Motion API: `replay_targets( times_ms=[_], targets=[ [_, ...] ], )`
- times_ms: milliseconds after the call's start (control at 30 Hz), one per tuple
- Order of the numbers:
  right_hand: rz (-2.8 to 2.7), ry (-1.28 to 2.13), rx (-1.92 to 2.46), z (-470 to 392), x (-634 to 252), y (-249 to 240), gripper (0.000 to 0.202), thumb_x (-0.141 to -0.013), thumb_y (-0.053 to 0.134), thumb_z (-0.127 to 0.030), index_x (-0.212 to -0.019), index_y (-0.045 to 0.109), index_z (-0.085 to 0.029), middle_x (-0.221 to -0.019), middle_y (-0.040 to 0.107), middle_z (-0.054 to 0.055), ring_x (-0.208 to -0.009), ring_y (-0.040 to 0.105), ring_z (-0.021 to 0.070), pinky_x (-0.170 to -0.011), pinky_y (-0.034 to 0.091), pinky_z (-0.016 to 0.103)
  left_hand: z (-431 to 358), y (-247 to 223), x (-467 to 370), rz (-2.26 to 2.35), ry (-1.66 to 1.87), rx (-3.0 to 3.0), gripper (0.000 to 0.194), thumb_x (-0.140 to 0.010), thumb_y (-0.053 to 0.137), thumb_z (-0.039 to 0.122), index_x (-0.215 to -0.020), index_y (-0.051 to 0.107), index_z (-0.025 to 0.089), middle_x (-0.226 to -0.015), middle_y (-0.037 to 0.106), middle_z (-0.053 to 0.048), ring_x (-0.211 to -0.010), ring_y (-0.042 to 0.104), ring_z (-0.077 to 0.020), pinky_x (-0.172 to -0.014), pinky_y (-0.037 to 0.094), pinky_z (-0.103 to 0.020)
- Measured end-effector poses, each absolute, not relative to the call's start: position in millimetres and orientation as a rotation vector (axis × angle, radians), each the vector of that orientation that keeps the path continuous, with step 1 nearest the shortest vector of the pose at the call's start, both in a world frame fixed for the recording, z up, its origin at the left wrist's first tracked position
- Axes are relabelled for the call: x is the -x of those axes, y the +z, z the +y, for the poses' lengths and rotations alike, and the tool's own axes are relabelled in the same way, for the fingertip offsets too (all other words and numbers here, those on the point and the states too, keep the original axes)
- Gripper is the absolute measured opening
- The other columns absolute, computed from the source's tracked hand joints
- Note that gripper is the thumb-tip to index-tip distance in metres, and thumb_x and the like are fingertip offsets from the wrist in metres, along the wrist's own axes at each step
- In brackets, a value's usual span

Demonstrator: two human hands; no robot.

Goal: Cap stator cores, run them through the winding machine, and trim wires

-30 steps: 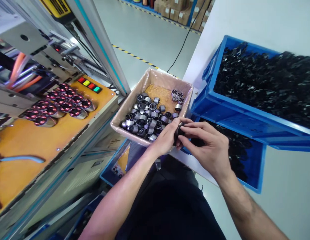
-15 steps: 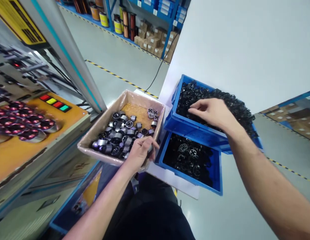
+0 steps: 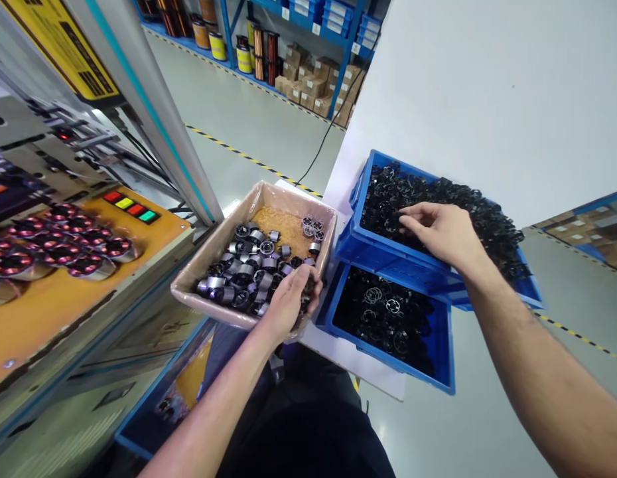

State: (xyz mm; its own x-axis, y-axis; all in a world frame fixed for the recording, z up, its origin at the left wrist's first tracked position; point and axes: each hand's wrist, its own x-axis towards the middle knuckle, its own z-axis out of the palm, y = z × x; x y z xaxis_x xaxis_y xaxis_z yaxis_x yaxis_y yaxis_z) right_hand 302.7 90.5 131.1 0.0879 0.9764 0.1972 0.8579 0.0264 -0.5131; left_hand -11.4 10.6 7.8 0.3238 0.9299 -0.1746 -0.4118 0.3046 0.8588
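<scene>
My left hand point(image 3: 292, 300) is curled closed over the right front corner of a plastic-lined box point(image 3: 213, 317). A metal stator core, mostly covered by the fingers, is in its grip. Several stator cores point(image 3: 245, 273), silvery rings with black inserts, lie heaped in that box. To the right, my right hand point(image 3: 440, 232) hovers over the upper blue bin point(image 3: 388, 247), palm down, thumb and fingertips close together among black plastic parts point(image 3: 405, 189). Whatever is between those fingertips cannot be made out.
A lower blue bin point(image 3: 442, 358) with black parts and thin rings stands nearer me on the white table point(image 3: 468, 86). At left, copper-wound stators point(image 3: 64, 245) sit on an orange machine top point(image 3: 159, 255) beside a metal post point(image 3: 162, 119). Shelving point(image 3: 345, 73) is behind.
My left hand has turned and closed further around the stator core. My right hand stays over the upper bin with its fingertips drawn in. The whole view has shifted slightly.
</scene>
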Motion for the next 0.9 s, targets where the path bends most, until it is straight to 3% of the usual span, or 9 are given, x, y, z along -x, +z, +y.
replay_targets(
  times_ms=[133,300,400,533,667,767,900],
  targets=[
    [-1.566,0.254,1.764,79.2,-298.7,124.2,0.021,-0.091,0.084,-0.039,-0.103,0.088,-0.023,-0.092,0.090,0.008,-0.085,0.087,0.0278,-0.089,0.072,0.046,10.6,9.6,9.0,0.754,1.001,-0.759,0.064,-0.091,0.080,0.081,-0.091,0.055,0.023,-0.067,0.050,0.010,-0.047,0.047,-0.0070,-0.049,0.034,-0.020],
    [-1.549,0.178,1.804,81.4,-299.0,122.9,0.020,-0.079,0.084,-0.028,-0.097,0.088,-0.023,-0.085,0.087,0.007,-0.081,0.085,0.0274,-0.080,0.071,0.042,9.7,15.2,9.8,0.729,1.015,-0.715,0.049,-0.092,0.084,0.064,-0.094,0.056,0.023,-0.064,0.047,0.011,-0.048,0.042,-0.0078,-0.048,0.036,-0.020],
    [-1.554,0.239,1.767,83.0,-301.4,125.1,0.026,-0.084,0.081,-0.027,-0.108,0.089,-0.022,-0.091,0.089,0.007,-0.088,0.088,0.0292,-0.088,0.072,0.046,8.5,17.5,11.7,0.680,1.022,-0.698,0.042,-0.095,0.079,0.059,-0.093,0.055,0.024,-0.064,0.048,0.010,-0.048,0.043,-0.0084,-0.047,0.036,-0.020],
    [-1.487,0.202,1.607,54.6,-276.0,129.1,0.022,-0.094,0.086,-0.036,-0.114,0.089,-0.027,-0.100,0.091,0.007,-0.090,0.088,0.0294,-0.091,0.074,0.049,7.2,16.5,10.3,0.664,1.027,-0.705,0.050,-0.095,0.080,0.068,-0.094,0.057,0.023,-0.063,0.047,0.010,-0.048,0.044,-0.0088,-0.048,0.036,-0.020],
    [-1.605,0.497,1.357,6.1,-214.6,112.8,0.018,-0.089,0.099,-0.032,-0.101,0.087,-0.030,-0.114,0.091,0.004,-0.103,0.089,0.0282,-0.096,0.075,0.045,7.4,9.8,6.5,0.620,1.016,-0.724,0.065,-0.095,0.072,0.087,-0.097,0.059,0.024,-0.057,0.044,0.010,-0.042,0.043,-0.0096,-0.045,0.034,-0.021],
    [-1.719,0.696,1.207,-11.0,-173.1,84.5,0.013,-0.088,0.099,-0.025,-0.091,0.088,-0.029,-0.105,0.092,0.003,-0.102,0.089,0.0277,-0.093,0.074,0.042,6.6,2.9,5.6,0.641,1.009,-0.697,0.066,-0.098,0.067,0.088,-0.109,0.067,0.023,-0.056,0.046,0.010,-0.042,0.045,-0.0114,-0.044,0.037,-0.022],
    [-1.707,0.666,1.205,-11.2,-151.4,54.8,0.009,-0.090,0.099,-0.025,-0.094,0.092,-0.032,-0.106,0.092,0.003,-0.099,0.089,0.0281,-0.092,0.074,0.043,4.8,-0.9,6.6,0.690,1.020,-0.663,0.067,-0.102,0.065,0.082,-0.125,0.074,0.020,-0.057,0.048,0.008,-0.044,0.048,-0.0134,-0.043,0.039,-0.024]
  ],
)
